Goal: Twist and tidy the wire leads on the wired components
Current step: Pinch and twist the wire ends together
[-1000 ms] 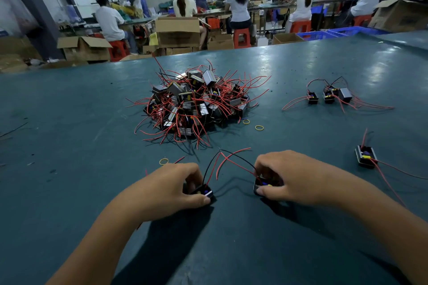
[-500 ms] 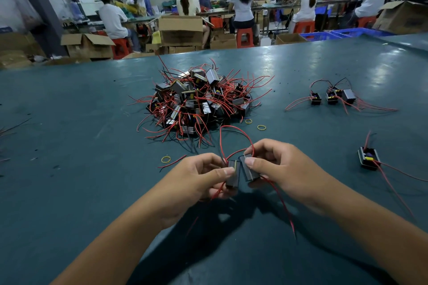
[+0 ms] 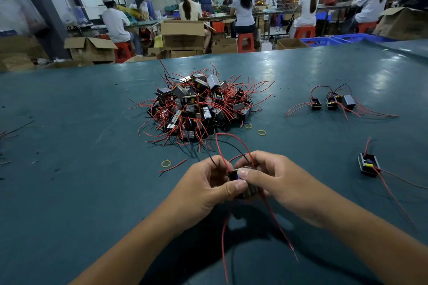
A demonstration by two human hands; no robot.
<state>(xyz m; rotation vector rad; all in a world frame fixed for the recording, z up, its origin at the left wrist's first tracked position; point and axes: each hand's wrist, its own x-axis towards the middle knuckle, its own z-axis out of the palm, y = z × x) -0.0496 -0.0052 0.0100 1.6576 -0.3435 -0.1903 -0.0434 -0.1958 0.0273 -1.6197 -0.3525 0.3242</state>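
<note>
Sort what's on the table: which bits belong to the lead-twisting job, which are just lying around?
In the job:
- left hand and right hand, gripping the held components
- pile of wired components
- three components far right
- single component near right

Lying about:
- yellow rubber bands
- loose red wire

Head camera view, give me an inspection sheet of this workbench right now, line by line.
Surface: teal table, scuffed.
Job's things: held components between both hands; big pile; group of three; single unit.
Clutter: rubber bands, loose wire offcut.
Grippers: left hand and right hand both grip the components.
Cables: red leads dangle below the hands.
Surroundings: seated workers, cardboard boxes.
</note>
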